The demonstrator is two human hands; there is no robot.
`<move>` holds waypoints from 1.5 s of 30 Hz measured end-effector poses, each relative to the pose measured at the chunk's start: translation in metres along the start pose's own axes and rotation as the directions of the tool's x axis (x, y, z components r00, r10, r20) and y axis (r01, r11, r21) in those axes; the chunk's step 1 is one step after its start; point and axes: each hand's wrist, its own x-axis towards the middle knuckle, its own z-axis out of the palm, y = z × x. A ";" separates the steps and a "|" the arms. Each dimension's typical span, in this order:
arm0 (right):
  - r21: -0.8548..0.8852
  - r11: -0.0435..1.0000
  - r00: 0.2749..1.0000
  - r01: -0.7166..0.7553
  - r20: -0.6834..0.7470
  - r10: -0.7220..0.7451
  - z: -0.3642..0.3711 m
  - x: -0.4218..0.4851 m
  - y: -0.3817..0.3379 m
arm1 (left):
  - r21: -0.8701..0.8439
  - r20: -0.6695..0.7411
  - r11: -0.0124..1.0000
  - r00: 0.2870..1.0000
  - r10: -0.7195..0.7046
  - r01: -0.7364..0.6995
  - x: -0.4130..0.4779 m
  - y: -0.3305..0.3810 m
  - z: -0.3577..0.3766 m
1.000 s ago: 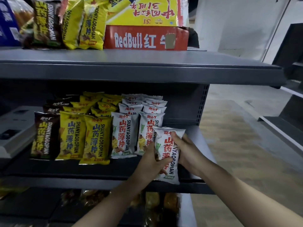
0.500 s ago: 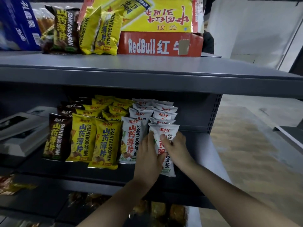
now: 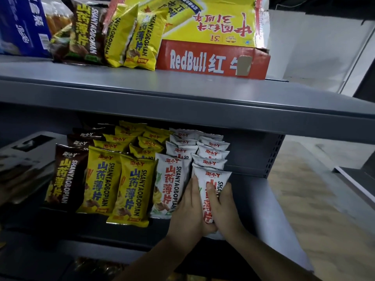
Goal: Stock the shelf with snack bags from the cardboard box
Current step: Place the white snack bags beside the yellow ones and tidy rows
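Middle shelf (image 3: 253, 199), left to right: brown bag row (image 3: 65, 175), two yellow bag rows (image 3: 129, 189), then white rows. Left hand (image 3: 189, 211) clasped the white snack bag (image 3: 211, 179) at its left side and base. Right hand (image 3: 223, 209) curled round its right side, thumb on the front. A second earlier the bag hung past the shelf lip; now it stood upright, fronting the right white row. Placement nearly done. Red Bull cardboard box (image 3: 203, 61) sat upper right.

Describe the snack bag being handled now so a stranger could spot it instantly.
Start at the grey metal shelf below the one carrying the red RedBull cardboard box. Follow it to the rightmost row of white bags. The white plastic snack bag with red lettering at that row's front is the only one held between the left hand and right hand.
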 end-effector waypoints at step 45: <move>-0.131 0.987 0.923 0.096 -0.359 -0.138 0.042 -0.005 -0.011 | 0.305 0.101 0.944 0.982 -0.161 0.123 0.018 -0.052 -0.033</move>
